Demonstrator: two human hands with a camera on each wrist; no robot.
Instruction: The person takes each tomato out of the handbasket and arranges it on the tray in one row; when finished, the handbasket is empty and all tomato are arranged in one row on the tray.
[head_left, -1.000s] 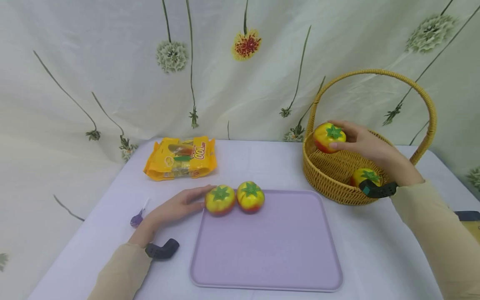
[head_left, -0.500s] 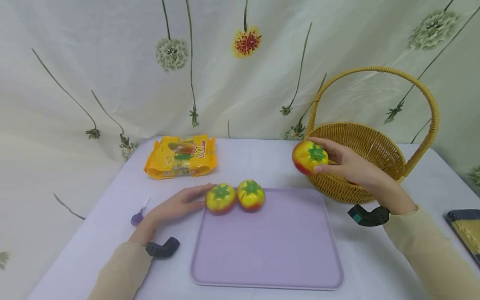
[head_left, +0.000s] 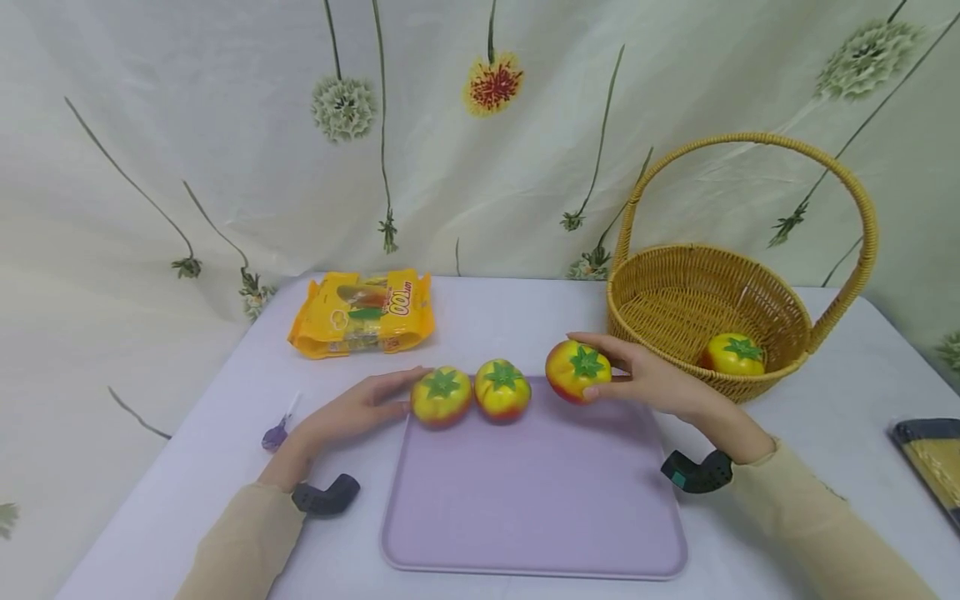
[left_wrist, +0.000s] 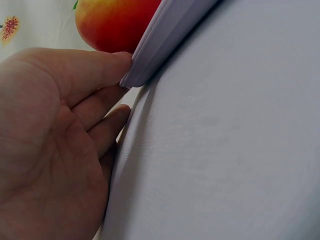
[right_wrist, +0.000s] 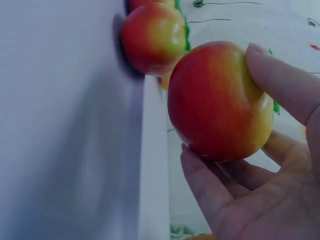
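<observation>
In the head view my right hand holds a yellow-red toy tomato with a green star-shaped top, above the back right part of the lilac tray. The right wrist view shows thumb and fingers around this held tomato, with a gap to the tray's edge. Two similar tomatoes, one on the left and one beside it, sit along the tray's back edge. My left hand rests at the tray's back left corner, its thumb touching the rim, close to the left tomato.
A wicker basket with a tall handle stands back right, with one tomato inside. A yellow snack packet lies back left. A purple lollipop lies left of the left hand. A dark-edged flat item is at the right.
My right hand has carried the tomato out from over the basket, leftward and toward me, to above the tray. The left hand has stayed at the tray's corner.
</observation>
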